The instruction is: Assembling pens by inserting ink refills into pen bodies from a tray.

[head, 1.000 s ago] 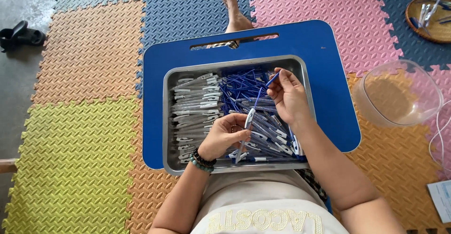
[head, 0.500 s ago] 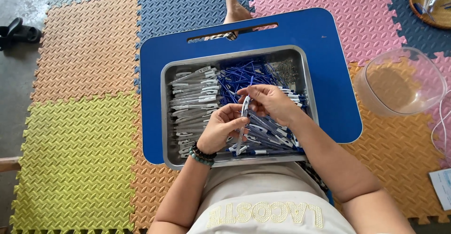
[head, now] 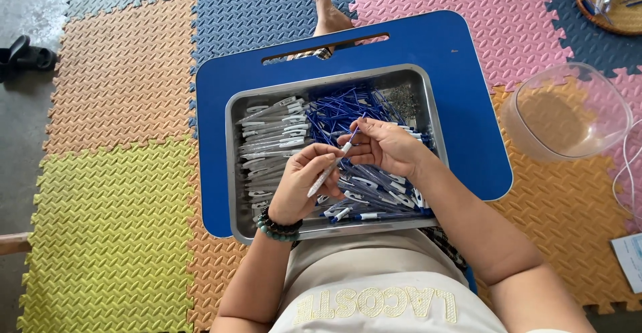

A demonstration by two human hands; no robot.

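my left hand [head: 304,182] pinches a slim white pen barrel [head: 328,171]; my right hand [head: 384,147] grips a thin blue refill [head: 353,132] at its tip, above the shiny metal tray [head: 231,166] of pens.

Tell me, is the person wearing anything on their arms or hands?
The left hand has a bracelet of dark and green round beads at the wrist. The right hand wears nothing that shows: no ring, watch or glove. Both arms are bare, with no sleeves in view.
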